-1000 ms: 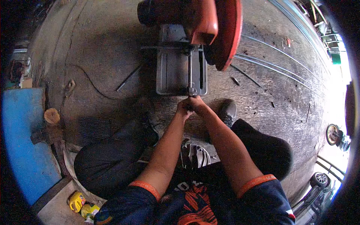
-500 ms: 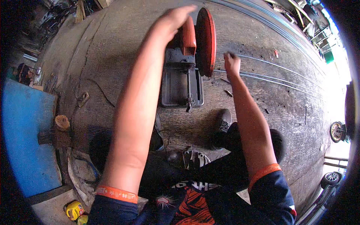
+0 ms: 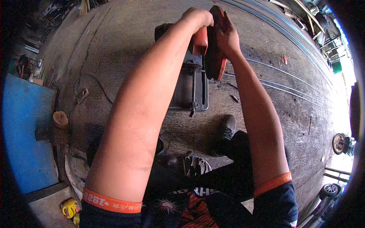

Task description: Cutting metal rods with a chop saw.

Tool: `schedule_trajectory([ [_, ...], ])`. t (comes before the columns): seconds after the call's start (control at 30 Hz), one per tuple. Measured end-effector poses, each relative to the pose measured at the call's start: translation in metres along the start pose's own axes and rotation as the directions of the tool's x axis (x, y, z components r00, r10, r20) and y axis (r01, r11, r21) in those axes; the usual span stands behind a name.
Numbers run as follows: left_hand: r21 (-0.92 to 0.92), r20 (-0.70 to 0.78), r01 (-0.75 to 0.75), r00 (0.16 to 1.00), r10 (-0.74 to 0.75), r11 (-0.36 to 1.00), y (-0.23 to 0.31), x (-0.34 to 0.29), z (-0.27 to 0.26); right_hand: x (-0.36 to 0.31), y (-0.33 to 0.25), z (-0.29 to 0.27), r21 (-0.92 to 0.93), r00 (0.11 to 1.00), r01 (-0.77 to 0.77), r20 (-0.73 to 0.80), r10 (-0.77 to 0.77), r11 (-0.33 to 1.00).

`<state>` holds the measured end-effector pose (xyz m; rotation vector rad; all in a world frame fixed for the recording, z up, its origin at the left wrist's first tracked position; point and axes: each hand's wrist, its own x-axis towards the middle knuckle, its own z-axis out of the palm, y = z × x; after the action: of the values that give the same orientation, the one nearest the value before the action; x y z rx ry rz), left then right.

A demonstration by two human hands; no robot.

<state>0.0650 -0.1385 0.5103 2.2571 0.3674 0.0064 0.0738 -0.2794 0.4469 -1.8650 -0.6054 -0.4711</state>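
Note:
A chop saw with a red housing [image 3: 200, 43] and a grey base [image 3: 183, 102] stands on the floor ahead of me. On its right side is a large upright disc-shaped red guard [image 3: 217, 66]. My left hand [image 3: 198, 17] is curled over the top of the housing, its fingertips dipping toward the gap beside the guard and partly hidden. Against the guard's outer face lies my right hand [image 3: 229, 38], fingers stretched upward and thumb apart. My left forearm covers the left part of the saw base.
Long metal rods [image 3: 281, 70] run along the floor at the right. A blue panel [image 3: 28, 133] and a cut log [image 3: 61, 119] stand at the left. Near my feet lies a silvery metal part [image 3: 195, 165]. A yellow container [image 3: 70, 208] sits at the lower left.
My left hand has moved right and its spread fingers have curled over the saw's housing. My right hand has gone up and left from above the rods onto the guard.

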Motion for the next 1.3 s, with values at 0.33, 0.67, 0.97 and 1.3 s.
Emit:
schedule_trajectory([
  [0.33,0.205,0.406,0.008,0.909,-0.092,0.979,0.000,0.109,-0.003,0.049,0.027,0.013,-0.142,0.982,0.089,0.178,-0.063,0.986],
  [0.67,0.298,0.298,0.014,0.949,-0.106,0.955,0.028,0.090,-0.025,0.067,0.015,0.008,-0.779,0.758,0.626,0.597,-0.262,0.037],
  [0.97,0.308,0.063,0.029,0.997,-0.050,0.951,0.033,0.039,-0.027,0.040,0.034,0.024,0.118,0.934,0.357,-0.039,-0.355,0.927],
  [1.3,0.183,-0.140,0.090,0.988,-0.065,0.979,0.009,-0.011,-0.002,-0.017,-0.016,-0.001,0.025,0.991,-0.133,-0.025,0.133,0.991],
])
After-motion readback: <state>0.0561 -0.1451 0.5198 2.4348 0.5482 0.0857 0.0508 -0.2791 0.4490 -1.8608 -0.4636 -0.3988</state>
